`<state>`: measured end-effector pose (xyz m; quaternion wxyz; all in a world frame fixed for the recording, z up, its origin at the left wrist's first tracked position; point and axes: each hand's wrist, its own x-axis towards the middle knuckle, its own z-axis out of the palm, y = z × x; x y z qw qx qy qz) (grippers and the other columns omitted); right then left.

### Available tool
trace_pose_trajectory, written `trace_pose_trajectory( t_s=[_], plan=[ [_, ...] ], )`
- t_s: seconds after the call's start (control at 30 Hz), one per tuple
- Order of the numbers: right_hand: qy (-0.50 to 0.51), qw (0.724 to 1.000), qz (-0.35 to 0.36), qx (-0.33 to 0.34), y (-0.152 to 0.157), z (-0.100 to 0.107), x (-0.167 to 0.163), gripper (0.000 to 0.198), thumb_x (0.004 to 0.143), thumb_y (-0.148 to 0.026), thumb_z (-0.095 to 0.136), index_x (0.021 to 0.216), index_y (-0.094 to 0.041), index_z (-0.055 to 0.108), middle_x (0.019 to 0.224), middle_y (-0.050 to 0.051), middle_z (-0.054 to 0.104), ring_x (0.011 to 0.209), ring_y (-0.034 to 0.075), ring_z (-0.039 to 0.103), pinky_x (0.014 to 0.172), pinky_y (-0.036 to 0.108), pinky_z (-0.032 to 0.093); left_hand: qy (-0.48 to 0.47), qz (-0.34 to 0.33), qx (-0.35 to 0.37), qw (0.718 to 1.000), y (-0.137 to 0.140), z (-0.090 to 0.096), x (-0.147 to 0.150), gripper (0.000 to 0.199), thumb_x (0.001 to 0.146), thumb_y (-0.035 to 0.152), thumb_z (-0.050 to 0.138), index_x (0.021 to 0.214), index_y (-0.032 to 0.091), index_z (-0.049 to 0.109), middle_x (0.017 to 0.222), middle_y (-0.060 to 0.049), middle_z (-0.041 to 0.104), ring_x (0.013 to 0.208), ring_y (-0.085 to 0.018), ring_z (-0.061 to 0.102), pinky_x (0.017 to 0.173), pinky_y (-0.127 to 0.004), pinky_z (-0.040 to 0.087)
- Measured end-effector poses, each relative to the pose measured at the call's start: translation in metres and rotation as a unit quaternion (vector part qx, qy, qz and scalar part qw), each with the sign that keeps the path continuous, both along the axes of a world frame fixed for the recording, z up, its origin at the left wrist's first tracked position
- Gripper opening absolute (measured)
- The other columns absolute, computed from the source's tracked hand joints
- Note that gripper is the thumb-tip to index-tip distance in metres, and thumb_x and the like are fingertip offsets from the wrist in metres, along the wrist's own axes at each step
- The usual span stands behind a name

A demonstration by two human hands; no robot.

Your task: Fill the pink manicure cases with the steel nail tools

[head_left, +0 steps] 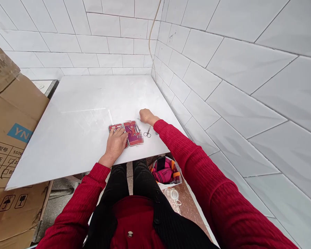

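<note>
An open manicure case (131, 128), red and purple inside with slim metal tools in its right half, lies near the front edge of the white table. My left hand (116, 141) rests on the case's left half, fingers stretched out and holding nothing. Just beyond the case's right side, my right hand (145, 116) is closed, with the thin tip of a small metal tool (138, 119) poking out on its left. Most of that tool is hidden by the fingers. Small scissors (147, 133) lie on the table between the case and my right forearm.
The white table (80, 93) meets tiled walls behind and to the right. Cardboard boxes (12, 138) stand along its left side. Below the front edge on the right sit a bag (166, 173) with pink contents and a white cup (174, 194). A cable (150, 38) hangs in the corner.
</note>
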<state>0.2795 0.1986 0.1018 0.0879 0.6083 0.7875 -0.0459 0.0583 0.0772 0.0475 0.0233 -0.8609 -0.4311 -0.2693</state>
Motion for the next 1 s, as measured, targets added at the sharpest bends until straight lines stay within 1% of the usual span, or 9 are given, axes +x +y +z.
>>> trace_pose_trajectory(
  t_s=[0.1, 0.27, 0.43, 0.57, 0.67, 0.73, 0.83, 0.9, 1.0],
  plan=[
    [-0.022, 1.000, -0.001, 0.006, -0.003, 0.000, -0.005, 0.035, 0.084, -0.022, 0.076, 0.116, -0.006, 0.076, 0.116, 0.025, 0.076, 0.108, 0.036, 0.073, 0.092, 0.036, 0.057, 0.003, -0.011, -0.004, 1.000, 0.004, 0.007, 0.002, 0.036, 0.103, 0.023, 0.042, 0.108, 0.023, 0.077, 0.123, -0.011, 0.073, 0.124, -0.031, 0.063, 0.118, -0.059, 0.038],
    [-0.063, 0.997, 0.036, -0.001, -0.009, 0.001, -0.009, 0.032, 0.087, -0.011, 0.068, 0.117, -0.005, 0.075, 0.120, 0.025, 0.075, 0.113, 0.033, 0.072, 0.094, 0.034, 0.056, 0.015, -0.012, -0.010, 1.000, 0.009, 0.013, 0.005, 0.036, 0.103, 0.023, 0.041, 0.107, 0.022, 0.077, 0.125, -0.012, 0.073, 0.126, -0.032, 0.061, 0.117, -0.060, 0.038],
    [-0.057, 0.997, 0.044, 0.019, -0.016, 0.000, -0.003, 0.031, 0.089, -0.015, 0.068, 0.117, -0.004, 0.075, 0.117, 0.026, 0.075, 0.110, 0.033, 0.073, 0.093, 0.035, 0.055, 0.016, -0.002, -0.028, 0.999, 0.010, 0.007, 0.007, 0.036, 0.103, 0.025, 0.041, 0.115, 0.021, 0.075, 0.128, -0.012, 0.073, 0.127, -0.033, 0.061, 0.119, -0.059, 0.036],
    [-0.045, 0.998, 0.042, 0.023, -0.019, 0.001, 0.002, 0.029, 0.093, -0.015, 0.062, 0.117, -0.003, 0.073, 0.117, 0.026, 0.075, 0.111, 0.032, 0.072, 0.089, 0.033, 0.053, 0.012, 0.009, -0.036, 0.999, 0.013, 0.000, 0.012, 0.037, 0.103, 0.025, 0.041, 0.121, 0.021, 0.073, 0.133, -0.012, 0.071, 0.130, -0.033, 0.060, 0.120, -0.059, 0.034],
    [-0.039, 0.998, 0.045, 0.033, -0.020, 0.006, 0.001, 0.029, 0.095, -0.014, 0.057, 0.118, -0.003, 0.071, 0.117, 0.025, 0.075, 0.109, 0.032, 0.072, 0.084, 0.033, 0.051, 0.016, 0.022, -0.041, 0.999, 0.017, -0.003, 0.015, 0.038, 0.104, 0.026, 0.040, 0.124, 0.020, 0.072, 0.135, -0.013, 0.070, 0.131, -0.035, 0.059, 0.120, -0.059, 0.035],
    [-0.034, 0.996, 0.070, 0.049, -0.020, 0.011, -0.002, 0.029, 0.096, -0.013, 0.055, 0.119, -0.004, 0.070, 0.117, 0.024, 0.075, 0.108, 0.031, 0.071, 0.084, 0.033, 0.050, 0.021, 0.025, -0.044, 0.999, 0.019, -0.005, 0.016, 0.040, 0.104, 0.026, 0.038, 0.126, 0.020, 0.071, 0.135, -0.014, 0.070, 0.131, -0.035, 0.059, 0.120, -0.059, 0.034],
    [-0.038, 0.988, 0.134, 0.060, -0.021, 0.018, -0.011, 0.028, 0.096, -0.013, 0.055, 0.117, -0.004, 0.070, 0.118, 0.023, 0.074, 0.107, 0.031, 0.070, 0.085, 0.035, 0.048, 0.027, 0.026, -0.050, 0.998, 0.021, -0.006, 0.017, 0.042, 0.105, 0.025, 0.036, 0.128, 0.018, 0.070, 0.135, -0.015, 0.070, 0.131, -0.035, 0.060, 0.119, -0.058, 0.034],
    [-0.054, 0.983, 0.167, 0.053, -0.022, 0.021, -0.017, 0.028, 0.095, -0.013, 0.056, 0.117, -0.005, 0.071, 0.118, 0.023, 0.074, 0.108, 0.031, 0.069, 0.085, 0.036, 0.048, 0.033, 0.028, -0.054, 0.998, 0.022, -0.007, 0.018, 0.043, 0.105, 0.024, 0.035, 0.130, 0.017, 0.069, 0.135, -0.016, 0.070, 0.130, -0.035, 0.060, 0.119, -0.059, 0.035],
    [-0.084, 0.977, 0.192, 0.032, -0.021, 0.024, -0.026, 0.029, 0.094, -0.011, 0.057, 0.118, -0.005, 0.072, 0.116, 0.023, 0.075, 0.110, 0.032, 0.069, 0.085, 0.036, 0.048, 0.038, 0.032, -0.057, 0.997, 0.022, -0.008, 0.019, 0.044, 0.105, 0.023, 0.035, 0.133, 0.016, 0.068, 0.136, -0.017, 0.069, 0.131, -0.035, 0.060, 0.118, -0.059, 0.035]
  ],
)
